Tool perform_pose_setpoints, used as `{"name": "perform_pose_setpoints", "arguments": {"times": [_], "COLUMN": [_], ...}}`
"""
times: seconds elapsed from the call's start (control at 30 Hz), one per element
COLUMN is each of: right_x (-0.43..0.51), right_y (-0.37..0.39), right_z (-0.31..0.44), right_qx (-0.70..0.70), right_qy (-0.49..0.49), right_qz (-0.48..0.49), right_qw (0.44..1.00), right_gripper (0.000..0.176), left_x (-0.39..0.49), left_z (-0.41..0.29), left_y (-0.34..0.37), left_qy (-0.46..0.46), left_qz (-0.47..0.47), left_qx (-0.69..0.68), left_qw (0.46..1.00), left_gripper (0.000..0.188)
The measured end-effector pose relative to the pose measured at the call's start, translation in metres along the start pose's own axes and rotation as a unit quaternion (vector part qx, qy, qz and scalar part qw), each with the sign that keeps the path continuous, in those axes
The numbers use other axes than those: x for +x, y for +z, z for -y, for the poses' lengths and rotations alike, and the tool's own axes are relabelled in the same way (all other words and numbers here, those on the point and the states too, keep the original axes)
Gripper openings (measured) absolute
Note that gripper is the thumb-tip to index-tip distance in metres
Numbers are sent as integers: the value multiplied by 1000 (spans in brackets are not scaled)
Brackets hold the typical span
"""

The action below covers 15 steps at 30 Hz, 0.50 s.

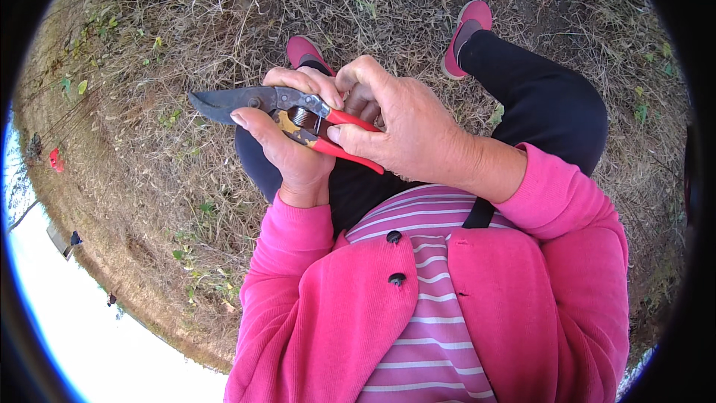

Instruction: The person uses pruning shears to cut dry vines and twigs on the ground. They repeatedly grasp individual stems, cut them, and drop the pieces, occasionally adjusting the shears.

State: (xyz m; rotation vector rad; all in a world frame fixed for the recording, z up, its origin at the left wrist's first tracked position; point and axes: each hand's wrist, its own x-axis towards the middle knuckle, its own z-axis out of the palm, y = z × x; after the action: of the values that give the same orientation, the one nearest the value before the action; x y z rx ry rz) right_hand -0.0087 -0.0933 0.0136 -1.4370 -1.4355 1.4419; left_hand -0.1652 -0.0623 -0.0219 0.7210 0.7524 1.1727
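Note:
Bypass pruning shears (285,102) lie across the middle of the view, dark blades to the left, red-gripped handles to the right. My left hand (296,151) holds them from below around the pivot, its thumb along the near side and its fingers over the far side. Yellow paint is worn on one handle, beside a coil spring (301,117). My right hand (411,120) pinches the handles between thumb and fingers, just right of the spring. The handles stand slightly apart, and the blades overlap. Part of the handles is hidden by my right fingers.
Dry grass and low green weeds (212,207) cover the ground. My legs in dark trousers (537,89) are bent, with pink shoes (475,22) on the grass beyond my hands. A red object (56,160) and small dark figures or objects (75,238) are far off at the left.

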Motion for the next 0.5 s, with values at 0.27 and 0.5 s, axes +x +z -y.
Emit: {"name": "perform_pose_setpoints", "arguments": {"times": [0.27, 0.5], "right_x": [0, 3], "right_y": [0, -4], "right_z": [-3, -1], "right_qx": [18, -40], "right_qy": [12, 34], "right_qz": [20, 64], "right_qw": [1000, 997], "right_gripper": [36, 40], "left_x": [-6, -10], "left_z": [1, -2], "left_y": [-3, -5], "left_qy": [12, 27], "left_qz": [44, 58], "left_qx": [43, 118], "left_qw": [998, 991], "left_gripper": [81, 82]}}
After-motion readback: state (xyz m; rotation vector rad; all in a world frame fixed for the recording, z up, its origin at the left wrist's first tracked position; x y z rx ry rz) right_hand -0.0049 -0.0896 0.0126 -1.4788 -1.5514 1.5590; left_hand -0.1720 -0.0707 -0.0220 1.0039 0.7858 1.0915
